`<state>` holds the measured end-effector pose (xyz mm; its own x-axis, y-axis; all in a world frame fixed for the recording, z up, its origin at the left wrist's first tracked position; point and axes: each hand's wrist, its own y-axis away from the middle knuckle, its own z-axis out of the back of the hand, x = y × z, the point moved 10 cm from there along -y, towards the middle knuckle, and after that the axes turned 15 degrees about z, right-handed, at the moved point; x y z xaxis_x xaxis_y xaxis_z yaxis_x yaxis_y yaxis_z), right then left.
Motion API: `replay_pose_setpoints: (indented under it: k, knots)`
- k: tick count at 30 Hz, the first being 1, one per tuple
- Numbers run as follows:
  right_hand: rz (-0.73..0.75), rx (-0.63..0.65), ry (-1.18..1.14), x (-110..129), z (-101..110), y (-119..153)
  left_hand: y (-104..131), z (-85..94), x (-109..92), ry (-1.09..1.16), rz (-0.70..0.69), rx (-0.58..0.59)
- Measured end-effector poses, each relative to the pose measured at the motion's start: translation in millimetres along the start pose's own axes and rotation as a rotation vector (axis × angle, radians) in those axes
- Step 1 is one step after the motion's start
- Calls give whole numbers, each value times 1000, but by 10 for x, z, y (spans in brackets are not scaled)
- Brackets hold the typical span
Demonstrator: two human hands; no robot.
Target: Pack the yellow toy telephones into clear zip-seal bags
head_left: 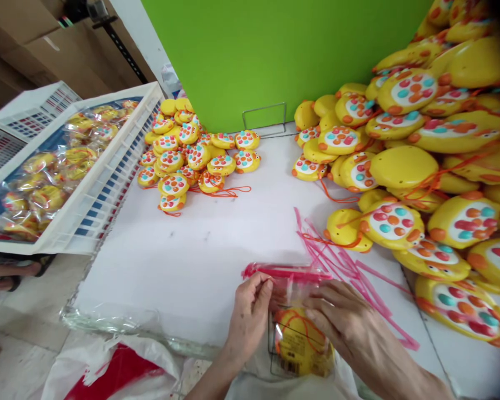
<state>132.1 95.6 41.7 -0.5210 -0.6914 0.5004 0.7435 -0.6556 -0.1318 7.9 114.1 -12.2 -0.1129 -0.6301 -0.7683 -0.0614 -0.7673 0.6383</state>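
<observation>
A yellow toy (300,343) with an orange cord sits inside a clear plastic bag (289,286) with a pink top strip, at the near edge of the white table (216,244). My left hand (250,314) pinches the bag's upper left side below the strip. My right hand (348,322) lies on the bag's right side, fingers over the toy. Loose pink strips (341,261) lie just right of the bag.
A large heap of yellow toys (433,166) fills the right side. A smaller heap of yellow toys (191,153) lies at the back left before a green wall (275,50). A white crate (87,205) of bagged toys stands left. Plastic bags (120,361) hang below the table edge.
</observation>
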Motion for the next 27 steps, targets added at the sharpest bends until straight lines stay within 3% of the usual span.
replay_pose_setpoints:
  k: [3,9,13,17,21,24,27]
  knots:
    - [-21,-121,-114,61,115,-10,8,-2,-8,-7,-13,-9]
    - [-16,-79,-211,147,-47,-56,51,85,-34,-96,-73,-109]
    - [-125,-144,-176,-106,32,-27,46,92,35,10,-29,-70]
    - [-173,-113,-94,-364,46,-39,39,114,98,76,14,-77]
    - [-247,-274,58,-538,252,13,28,38,164,195,67,25]
    - [-219,-399,9,-480,396,41,34,-22,209,276,108,105]
    - [-104,-425,-69,-270,420,-7,44,-17,221,290,116,110]
